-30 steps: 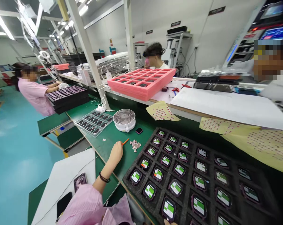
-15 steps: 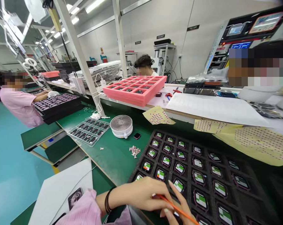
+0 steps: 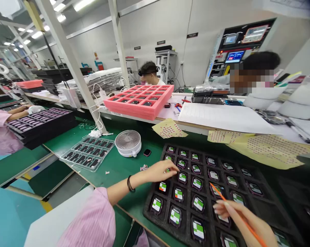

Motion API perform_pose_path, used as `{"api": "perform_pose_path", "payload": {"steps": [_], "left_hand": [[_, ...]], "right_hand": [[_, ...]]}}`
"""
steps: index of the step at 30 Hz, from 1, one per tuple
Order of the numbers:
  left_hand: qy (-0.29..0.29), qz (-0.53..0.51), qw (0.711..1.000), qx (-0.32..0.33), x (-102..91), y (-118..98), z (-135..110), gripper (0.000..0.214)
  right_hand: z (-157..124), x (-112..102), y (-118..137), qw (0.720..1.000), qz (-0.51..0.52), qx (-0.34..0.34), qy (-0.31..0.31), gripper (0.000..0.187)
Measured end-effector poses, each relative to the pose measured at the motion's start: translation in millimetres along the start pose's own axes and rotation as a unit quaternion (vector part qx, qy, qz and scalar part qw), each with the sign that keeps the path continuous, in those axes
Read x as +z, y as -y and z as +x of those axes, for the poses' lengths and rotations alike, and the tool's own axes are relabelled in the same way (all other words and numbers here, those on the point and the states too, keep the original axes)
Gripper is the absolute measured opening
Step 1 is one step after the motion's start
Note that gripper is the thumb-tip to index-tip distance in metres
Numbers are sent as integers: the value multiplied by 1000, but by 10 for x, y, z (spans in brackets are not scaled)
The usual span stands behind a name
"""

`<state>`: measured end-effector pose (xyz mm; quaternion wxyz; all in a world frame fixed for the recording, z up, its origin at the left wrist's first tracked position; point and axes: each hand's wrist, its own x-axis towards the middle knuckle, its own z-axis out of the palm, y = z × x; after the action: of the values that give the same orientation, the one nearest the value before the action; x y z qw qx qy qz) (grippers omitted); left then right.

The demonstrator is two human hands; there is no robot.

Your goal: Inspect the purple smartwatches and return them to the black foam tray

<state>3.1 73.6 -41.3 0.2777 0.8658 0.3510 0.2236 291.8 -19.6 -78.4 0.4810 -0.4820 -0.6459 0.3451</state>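
Observation:
My left hand (image 3: 161,171) is over the left part of a black foam tray (image 3: 167,219). Its thumb and index finger curl together in a pinch by a watch (image 3: 182,177). Anything between the fingertips is too small to make out. In my right hand (image 3: 243,216) is a thin orange stick (image 3: 223,196), its tip pointing up and left above the tray. Square watches with green-and-white screens, such as one watch (image 3: 198,230), lie in the tray's compartments. Partly behind my left hand is a small heap of pale scraps (image 3: 144,167).
A round white fan (image 3: 128,143), a single dark watch (image 3: 147,152) and a clear plastic tray (image 3: 86,152) sit on the green bench. A pink foam tray (image 3: 142,111) rests on the shelf. Yellow sticker sheets (image 3: 169,128) hang from its edge. Several people work nearby.
My hands have moved apart: the left forward over the tray's left side, the right out to the right with the orange stick. The view has turned right.

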Motion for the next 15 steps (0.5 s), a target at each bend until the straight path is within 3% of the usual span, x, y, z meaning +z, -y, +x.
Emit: {"api": "perform_pose_path", "payload": {"steps": [5, 7, 9, 11, 15], "left_hand": [[-5, 125, 989, -77, -108, 500, 295, 21], [-2, 153, 984, -93, -117, 641, 441, 23], [2, 174, 979, -108, -117, 747, 586, 25], [11, 196, 973, -125, -114, 832, 717, 30], [56, 231, 958, -159, -129, 964, 942, 39]], "right_hand": [[713, 132, -35, 992, -54, 22, 108, 49], [1037, 257, -115, 982, -103, -30, 157, 41], [1351, 393, -230, 968, -194, -59, 149, 32], [1626, 532, -353, 945, -292, -30, 146, 23], [1980, 781, -545, 925, -355, 15, 137, 27]]}}
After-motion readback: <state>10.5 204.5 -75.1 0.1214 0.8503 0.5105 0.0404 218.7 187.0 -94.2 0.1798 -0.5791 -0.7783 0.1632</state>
